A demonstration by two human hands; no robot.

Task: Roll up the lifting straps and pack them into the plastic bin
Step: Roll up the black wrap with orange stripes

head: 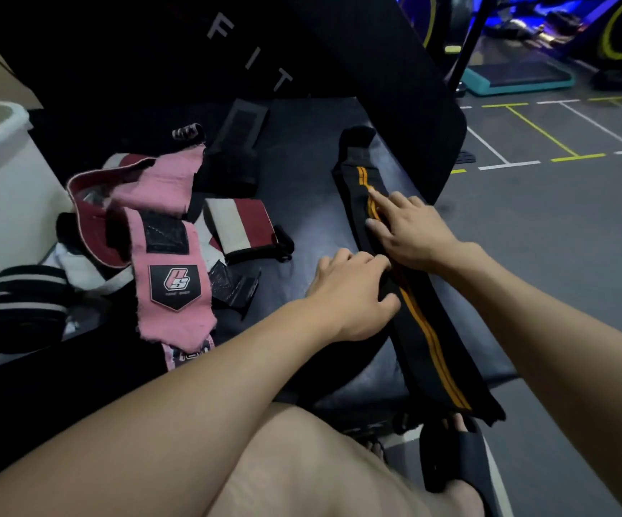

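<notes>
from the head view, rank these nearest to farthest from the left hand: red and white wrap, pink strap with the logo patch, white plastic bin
From the left hand:
1. Red and white wrap, just up and to its left on the bench.
2. Pink strap with the logo patch, further left in the pile.
3. White plastic bin, at the far left edge.

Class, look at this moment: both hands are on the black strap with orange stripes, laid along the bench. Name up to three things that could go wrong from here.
1. The black strap lies near the bench edge, its near end overhanging; it may slide off during rolling.
2. The right hand only presses with flat fingers, so the strap may skew as the left hand grips it.
3. The pink strap pile sits between it and the plastic bin, and could get knocked.
</notes>
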